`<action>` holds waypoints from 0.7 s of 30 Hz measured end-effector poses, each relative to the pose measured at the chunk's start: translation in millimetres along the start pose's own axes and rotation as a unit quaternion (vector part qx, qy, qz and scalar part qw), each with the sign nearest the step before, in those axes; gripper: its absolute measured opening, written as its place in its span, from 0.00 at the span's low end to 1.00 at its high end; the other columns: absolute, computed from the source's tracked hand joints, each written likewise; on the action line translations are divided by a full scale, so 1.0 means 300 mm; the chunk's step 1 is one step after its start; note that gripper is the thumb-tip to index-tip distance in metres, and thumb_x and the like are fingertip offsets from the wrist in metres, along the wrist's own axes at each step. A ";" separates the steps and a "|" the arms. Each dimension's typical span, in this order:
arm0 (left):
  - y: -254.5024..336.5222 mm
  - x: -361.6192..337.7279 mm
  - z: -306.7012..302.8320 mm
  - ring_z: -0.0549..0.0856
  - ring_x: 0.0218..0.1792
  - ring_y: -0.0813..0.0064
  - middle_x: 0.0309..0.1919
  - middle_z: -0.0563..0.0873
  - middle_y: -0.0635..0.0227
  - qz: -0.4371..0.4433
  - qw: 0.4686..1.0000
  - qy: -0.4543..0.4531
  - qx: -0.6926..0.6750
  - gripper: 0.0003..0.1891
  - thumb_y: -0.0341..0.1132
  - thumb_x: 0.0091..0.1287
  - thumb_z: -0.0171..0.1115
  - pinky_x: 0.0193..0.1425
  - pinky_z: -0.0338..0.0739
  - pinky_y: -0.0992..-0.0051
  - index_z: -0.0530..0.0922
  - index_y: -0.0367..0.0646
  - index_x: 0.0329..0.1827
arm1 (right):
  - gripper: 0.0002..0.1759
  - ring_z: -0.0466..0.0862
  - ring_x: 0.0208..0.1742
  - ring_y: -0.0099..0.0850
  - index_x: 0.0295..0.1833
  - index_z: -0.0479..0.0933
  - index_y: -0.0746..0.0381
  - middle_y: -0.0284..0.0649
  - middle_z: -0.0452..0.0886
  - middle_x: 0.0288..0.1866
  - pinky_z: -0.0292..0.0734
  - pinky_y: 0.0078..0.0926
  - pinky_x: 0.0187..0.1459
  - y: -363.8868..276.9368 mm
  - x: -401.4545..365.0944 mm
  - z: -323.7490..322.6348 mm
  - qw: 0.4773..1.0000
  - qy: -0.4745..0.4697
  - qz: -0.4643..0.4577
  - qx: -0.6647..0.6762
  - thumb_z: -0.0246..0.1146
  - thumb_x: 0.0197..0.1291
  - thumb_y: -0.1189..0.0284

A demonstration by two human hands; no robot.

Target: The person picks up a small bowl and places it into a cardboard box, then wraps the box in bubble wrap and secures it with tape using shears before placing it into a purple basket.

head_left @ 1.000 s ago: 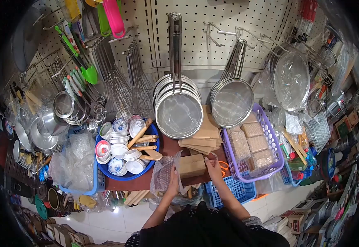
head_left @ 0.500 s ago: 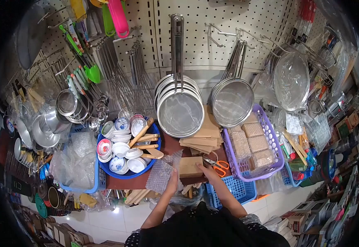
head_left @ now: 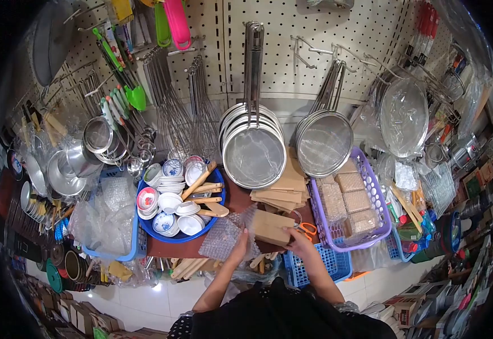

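My left hand (head_left: 239,247) is closed on a sheet of bubble wrap (head_left: 215,240), which spreads to its left and rises beside the box. A small brown cardboard box (head_left: 270,228) is gripped at its right end by my right hand (head_left: 303,245). The box is tilted, its left end overlapping the bubble wrap in this view. Orange-handled scissors (head_left: 308,228) lie just beyond my right hand, partly hidden. Flat cardboard pieces (head_left: 280,195) are stacked behind the box on the brown table (head_left: 235,199).
On the left stand a blue basin (head_left: 180,239) of small bowls and wooden utensils, and a blue basket (head_left: 136,248) of plastic wrap. To the right, a purple basket (head_left: 345,246) holds bubble-wrapped boxes beside a blue basket (head_left: 334,265). Strainers (head_left: 255,158) hang low over the table.
The box has been lifted and tilted by my right hand and brought closer to the bubble wrap. My left hand keeps hold of the wrap. The view has shifted slightly.
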State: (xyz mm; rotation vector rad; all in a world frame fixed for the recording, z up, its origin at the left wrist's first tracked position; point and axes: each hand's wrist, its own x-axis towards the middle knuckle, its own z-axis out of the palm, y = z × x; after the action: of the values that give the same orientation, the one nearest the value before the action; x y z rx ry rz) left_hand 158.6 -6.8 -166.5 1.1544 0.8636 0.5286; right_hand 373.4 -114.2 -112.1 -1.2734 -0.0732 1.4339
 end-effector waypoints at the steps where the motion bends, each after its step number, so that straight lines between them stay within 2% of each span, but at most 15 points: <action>1: 0.046 -0.015 0.028 0.54 0.76 0.62 0.75 0.57 0.51 0.008 1.000 0.007 0.020 0.39 0.55 0.76 0.42 0.78 0.44 0.72 0.49 0.29 0.75 | 0.32 0.78 0.56 0.38 0.63 0.70 0.54 0.39 0.77 0.57 0.72 0.45 0.58 -0.022 -0.033 -0.016 1.000 0.000 -0.016 0.008 0.70 0.53 0.60; 3: 0.120 -0.043 0.075 0.51 0.78 0.58 0.76 0.52 0.45 0.022 0.998 0.021 0.059 0.44 0.56 0.73 0.49 0.79 0.43 0.71 0.44 0.29 0.76 | 0.30 0.79 0.57 0.39 0.64 0.68 0.57 0.42 0.77 0.58 0.73 0.46 0.58 -0.056 -0.091 -0.036 0.998 0.008 -0.052 0.036 0.67 0.56 0.62; 6: 0.106 -0.015 0.078 0.53 0.77 0.55 0.75 0.53 0.41 -0.011 0.982 0.031 0.188 0.46 0.55 0.70 0.55 0.78 0.46 0.70 0.43 0.29 0.77 | 0.29 0.78 0.59 0.40 0.66 0.67 0.58 0.44 0.77 0.60 0.74 0.49 0.58 -0.100 -0.153 -0.081 0.994 -0.008 -0.068 0.082 0.64 0.60 0.64; 7: 0.106 -0.001 0.082 0.57 0.76 0.53 0.74 0.56 0.39 -0.024 0.979 0.037 0.197 0.47 0.53 0.68 0.57 0.77 0.51 0.69 0.44 0.28 0.76 | 0.28 0.77 0.61 0.42 0.67 0.65 0.59 0.45 0.75 0.62 0.74 0.51 0.59 -0.111 -0.174 -0.084 0.990 -0.039 -0.101 0.089 0.61 0.62 0.65; 10: 0.173 -0.004 0.105 0.62 0.73 0.51 0.72 0.61 0.39 -0.048 0.982 0.031 0.181 0.43 0.49 0.69 0.55 0.75 0.55 0.68 0.47 0.27 0.76 | 0.29 0.76 0.63 0.44 0.69 0.63 0.59 0.47 0.73 0.65 0.74 0.50 0.60 -0.149 -0.257 -0.021 0.978 -0.057 -0.126 0.155 0.59 0.64 0.62; 13: 0.015 0.095 0.074 0.68 0.70 0.51 0.68 0.68 0.40 -0.012 0.993 0.008 0.118 0.38 0.41 0.69 0.55 0.72 0.60 0.68 0.51 0.29 0.75 | 0.32 0.71 0.67 0.43 0.71 0.60 0.59 0.47 0.71 0.67 0.68 0.47 0.66 -0.136 -0.274 0.052 0.970 -0.109 -0.119 0.181 0.57 0.65 0.60; 16: -0.064 0.106 0.067 0.73 0.66 0.51 0.62 0.73 0.39 0.141 0.989 0.004 -0.036 0.33 0.32 0.67 0.54 0.68 0.65 0.69 0.56 0.30 0.73 | 0.31 0.71 0.67 0.41 0.70 0.61 0.59 0.44 0.71 0.66 0.67 0.45 0.67 -0.070 -0.246 0.139 0.968 -0.108 -0.113 0.196 0.58 0.65 0.60; 19: -0.079 0.064 0.007 0.74 0.63 0.48 0.59 0.75 0.37 0.195 0.964 0.088 0.158 0.30 0.27 0.64 0.54 0.66 0.67 0.67 0.60 0.32 0.71 | 0.28 0.72 0.65 0.39 0.67 0.65 0.60 0.42 0.72 0.64 0.68 0.43 0.66 0.031 -0.184 0.222 0.970 -0.088 -0.100 0.204 0.60 0.65 0.61; 21: 0.031 -0.004 -0.022 0.73 0.63 0.46 0.60 0.73 0.37 0.153 0.944 0.066 0.284 0.30 0.27 0.63 0.54 0.66 0.69 0.63 0.61 0.35 0.70 | 0.26 0.73 0.63 0.36 0.64 0.67 0.60 0.40 0.73 0.61 0.69 0.42 0.64 0.109 -0.132 0.250 0.973 -0.063 -0.082 0.209 0.63 0.64 0.63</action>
State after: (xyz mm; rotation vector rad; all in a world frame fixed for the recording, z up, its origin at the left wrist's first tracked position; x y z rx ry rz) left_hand 153.4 -0.8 -158.4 1.8178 0.9920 0.6351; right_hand 289.0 -110.5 -78.3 -0.8129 0.0368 1.3014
